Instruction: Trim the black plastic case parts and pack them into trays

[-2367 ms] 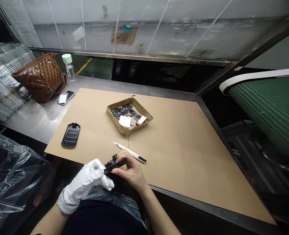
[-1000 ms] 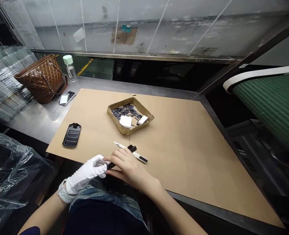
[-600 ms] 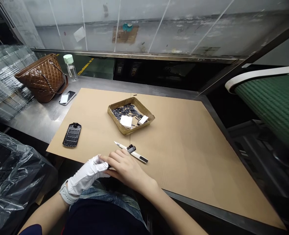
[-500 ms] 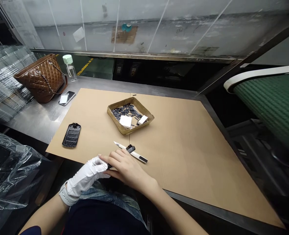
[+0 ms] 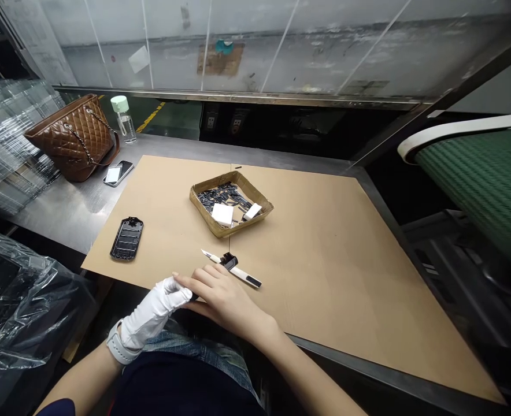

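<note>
My left hand (image 5: 162,306), in a white glove, is closed on one end of a black plastic part (image 5: 229,261). My bare right hand (image 5: 218,292) wraps over the same part, hiding its middle; the far end sticks out beyond the fingers. Behind that end, a white pen-like knife (image 5: 249,278) lies on the brown cardboard (image 5: 325,260). To the left rests a black ribbed shell (image 5: 126,238). A shallow tan box (image 5: 221,231) holds many small black pieces and two white blocks.
At the back left of the metal table (image 5: 151,144) are a brown quilted bag (image 5: 76,138), a bottle (image 5: 125,121) and a phone (image 5: 118,173). Plastic-wrapped black items (image 5: 13,300) lie at the left. A green surface (image 5: 481,173) juts in at the right.
The black part has turned slightly in my hands, showing more of its inner side at the far end. My left hand has shifted very slightly.
</note>
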`<action>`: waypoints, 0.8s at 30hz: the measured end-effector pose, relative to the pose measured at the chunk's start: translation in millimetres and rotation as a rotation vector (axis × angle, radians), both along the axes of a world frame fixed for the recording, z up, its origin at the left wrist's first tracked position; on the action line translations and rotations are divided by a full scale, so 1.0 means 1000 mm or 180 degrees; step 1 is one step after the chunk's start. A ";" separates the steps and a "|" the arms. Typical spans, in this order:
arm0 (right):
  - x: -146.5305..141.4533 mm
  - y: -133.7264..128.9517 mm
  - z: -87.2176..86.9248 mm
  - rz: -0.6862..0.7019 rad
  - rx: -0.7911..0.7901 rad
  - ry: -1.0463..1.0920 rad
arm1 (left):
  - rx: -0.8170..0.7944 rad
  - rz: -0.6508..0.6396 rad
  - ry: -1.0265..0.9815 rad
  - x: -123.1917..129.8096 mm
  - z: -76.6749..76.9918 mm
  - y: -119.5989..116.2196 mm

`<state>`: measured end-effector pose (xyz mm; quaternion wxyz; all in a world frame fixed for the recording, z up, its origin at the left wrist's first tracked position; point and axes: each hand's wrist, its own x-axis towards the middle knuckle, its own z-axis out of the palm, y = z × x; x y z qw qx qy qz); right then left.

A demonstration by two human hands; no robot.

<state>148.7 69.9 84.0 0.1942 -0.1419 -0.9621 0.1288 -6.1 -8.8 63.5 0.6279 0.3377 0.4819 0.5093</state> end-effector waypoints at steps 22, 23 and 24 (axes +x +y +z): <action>0.013 0.006 -0.015 -0.0302 -0.2657 0.1414 | -0.0033 -0.0374 -0.0695 -0.003 0.009 -0.014; 0.011 0.006 -0.017 -0.0328 -0.2819 0.1582 | -0.0010 -0.0384 -0.0747 -0.002 0.010 -0.014; 0.010 0.006 -0.020 -0.0364 -0.2969 0.1769 | 0.0018 -0.0376 -0.0752 -0.001 0.010 -0.014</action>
